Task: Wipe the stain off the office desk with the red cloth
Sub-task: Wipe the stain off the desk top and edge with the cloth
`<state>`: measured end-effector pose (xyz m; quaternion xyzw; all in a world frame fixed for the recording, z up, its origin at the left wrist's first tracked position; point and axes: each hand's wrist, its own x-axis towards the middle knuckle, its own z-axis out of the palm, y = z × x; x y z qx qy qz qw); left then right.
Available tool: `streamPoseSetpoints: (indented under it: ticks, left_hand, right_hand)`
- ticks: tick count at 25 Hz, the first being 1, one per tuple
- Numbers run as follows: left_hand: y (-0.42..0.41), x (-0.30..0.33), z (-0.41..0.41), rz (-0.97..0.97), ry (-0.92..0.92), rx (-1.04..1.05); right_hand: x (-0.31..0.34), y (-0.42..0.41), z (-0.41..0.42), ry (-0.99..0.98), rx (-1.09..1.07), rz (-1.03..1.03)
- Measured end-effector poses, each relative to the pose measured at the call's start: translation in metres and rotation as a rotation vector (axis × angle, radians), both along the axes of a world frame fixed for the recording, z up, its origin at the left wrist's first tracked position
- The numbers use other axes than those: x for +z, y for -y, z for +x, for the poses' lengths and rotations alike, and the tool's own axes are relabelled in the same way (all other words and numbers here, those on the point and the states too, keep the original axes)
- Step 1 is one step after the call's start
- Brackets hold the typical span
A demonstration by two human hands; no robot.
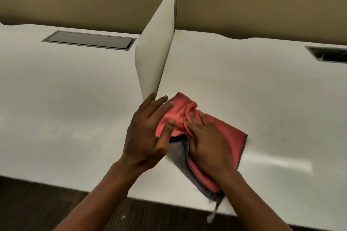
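Observation:
The red cloth (227,133), with a grey underside showing at its near edge, lies bunched on the white office desk (253,90) close to the front edge. My right hand (208,142) presses flat on the cloth, its fingers spread over the folds. My left hand (148,133) hovers at the cloth's left edge with straight fingers, the fingertips over the red fabric. No stain shows on the desk around the cloth; whatever is under it is hidden.
A white divider panel (155,52) stands upright just behind my left hand, splitting the desk in two. A closed cable hatch (88,40) sits at the back left, an open one (328,54) at the back right. Beige partition walls close the back.

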<state>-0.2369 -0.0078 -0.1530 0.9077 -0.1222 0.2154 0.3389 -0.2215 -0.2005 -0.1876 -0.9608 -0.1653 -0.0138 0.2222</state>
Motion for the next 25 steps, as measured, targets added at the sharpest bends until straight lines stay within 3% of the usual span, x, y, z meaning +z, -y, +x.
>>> streamPoseSetpoints:
  ticks: [3, 8, 9, 12, 13, 16, 18, 22, 25]
  left_hand:
    - [-0.006, -0.002, 0.021, 0.074, 0.027, -0.075]
    - [-0.011, -0.01, 0.049, 0.024, 0.033, -0.14]
    - [-0.009, -0.011, 0.056, -0.01, 0.026, -0.146]
    - [0.009, -0.01, 0.074, -0.073, -0.019, -0.181]
    - [0.014, -0.008, 0.081, -0.071, -0.031, -0.198]
    - [0.017, -0.001, 0.097, -0.039, -0.04, -0.239]
    - [0.012, -0.001, 0.103, -0.012, -0.047, -0.246]
    - [0.019, -0.002, 0.09, -0.023, -0.112, -0.289]
    - [0.039, 0.001, 0.084, -0.016, -0.091, -0.373]
  right_hand:
    - [-0.004, -0.004, 0.009, -0.024, 0.037, 0.006]
    - [0.027, -0.056, 0.122, -0.071, -0.096, -0.152]
    - [0.031, -0.068, 0.138, -0.099, -0.098, -0.107]
    - [0.035, -0.07, 0.162, -0.359, -0.157, 0.36]
    - [0.036, -0.067, 0.158, -0.396, -0.169, 0.355]
    - [0.037, -0.043, 0.166, -0.2, -0.131, 0.194]
    - [0.029, 0.01, 0.17, -0.029, -0.24, -0.013]
    - [0.023, 0.105, 0.142, 0.03, -0.589, -0.101]
    - [0.013, 0.085, 0.101, 0.0, -0.496, -0.152]
